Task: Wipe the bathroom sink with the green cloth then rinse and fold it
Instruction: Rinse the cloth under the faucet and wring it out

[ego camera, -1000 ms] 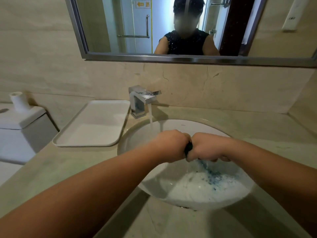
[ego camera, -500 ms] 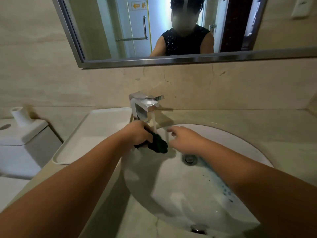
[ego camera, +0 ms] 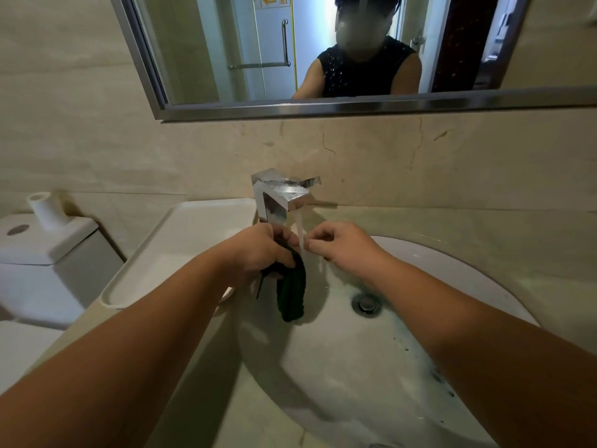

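The dark green cloth (ego camera: 292, 294) hangs twisted into a roll from my left hand (ego camera: 263, 253), which grips its top end just under the tap. Water runs in a thin stream from the chrome tap (ego camera: 281, 197) down past the cloth into the white sink (ego camera: 349, 367). My right hand (ego camera: 344, 247) hovers right of the stream, fingers curled and pinched at the water, holding nothing that I can see. Bluish specks lie on the basin's right slope.
A white tray (ego camera: 181, 253) sits on the beige counter left of the sink. A toilet cistern (ego camera: 42, 253) with a white roll stands at far left. The sink's drain (ego camera: 366, 303) is behind the basin's middle. A mirror (ego camera: 323, 46) hangs above, reflecting a person.
A second ago both hands wrung the cloth together over the basin. The right hand let go; the left carried the cloth up under the running tap, where it now hangs lower.
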Action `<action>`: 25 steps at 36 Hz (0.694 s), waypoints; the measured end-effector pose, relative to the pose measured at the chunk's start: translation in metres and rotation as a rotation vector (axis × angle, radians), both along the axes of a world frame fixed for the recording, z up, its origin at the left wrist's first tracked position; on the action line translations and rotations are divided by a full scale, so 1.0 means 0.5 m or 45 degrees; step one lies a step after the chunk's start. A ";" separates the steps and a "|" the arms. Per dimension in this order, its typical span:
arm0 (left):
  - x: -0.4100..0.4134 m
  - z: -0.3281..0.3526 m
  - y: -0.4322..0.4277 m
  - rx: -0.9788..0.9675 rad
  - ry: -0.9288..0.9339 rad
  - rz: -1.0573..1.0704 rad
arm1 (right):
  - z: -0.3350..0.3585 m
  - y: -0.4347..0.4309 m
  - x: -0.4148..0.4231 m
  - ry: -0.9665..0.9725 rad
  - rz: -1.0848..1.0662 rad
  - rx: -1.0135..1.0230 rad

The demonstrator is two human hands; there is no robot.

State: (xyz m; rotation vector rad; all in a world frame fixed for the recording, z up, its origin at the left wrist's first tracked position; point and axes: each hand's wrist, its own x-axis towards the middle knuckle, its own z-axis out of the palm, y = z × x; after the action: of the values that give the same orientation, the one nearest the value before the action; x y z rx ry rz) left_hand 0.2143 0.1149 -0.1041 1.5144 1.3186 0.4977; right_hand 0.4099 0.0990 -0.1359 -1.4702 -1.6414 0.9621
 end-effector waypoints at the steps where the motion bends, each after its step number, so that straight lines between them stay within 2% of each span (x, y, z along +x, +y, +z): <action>1: 0.001 -0.001 0.000 0.002 -0.044 -0.004 | -0.001 0.000 -0.003 0.017 0.044 -0.062; 4: 0.004 -0.006 0.004 -0.024 -0.266 0.019 | -0.005 -0.003 -0.008 0.096 0.173 -0.219; 9: 0.005 -0.008 0.004 0.026 -0.322 0.000 | -0.005 0.009 0.004 0.108 0.106 -0.117; 14: 0.005 -0.008 0.000 0.062 -0.245 0.007 | 0.014 0.012 0.001 -0.078 -0.061 0.049; 18: -0.002 -0.011 0.004 0.100 -0.074 0.019 | 0.030 0.014 0.011 0.025 -0.117 0.132; 23: -0.006 -0.009 0.002 0.069 -0.128 0.011 | 0.048 0.020 0.024 0.155 -0.136 0.125; 25: 0.003 -0.005 0.000 0.143 -0.127 0.003 | 0.055 0.022 0.019 0.187 -0.122 0.099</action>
State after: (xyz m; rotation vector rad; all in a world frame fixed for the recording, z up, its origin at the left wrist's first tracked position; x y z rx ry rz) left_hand 0.2157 0.1147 -0.1067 1.5595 1.2322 0.6501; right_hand 0.4196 0.1098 -0.1085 -1.3797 -1.4741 0.9201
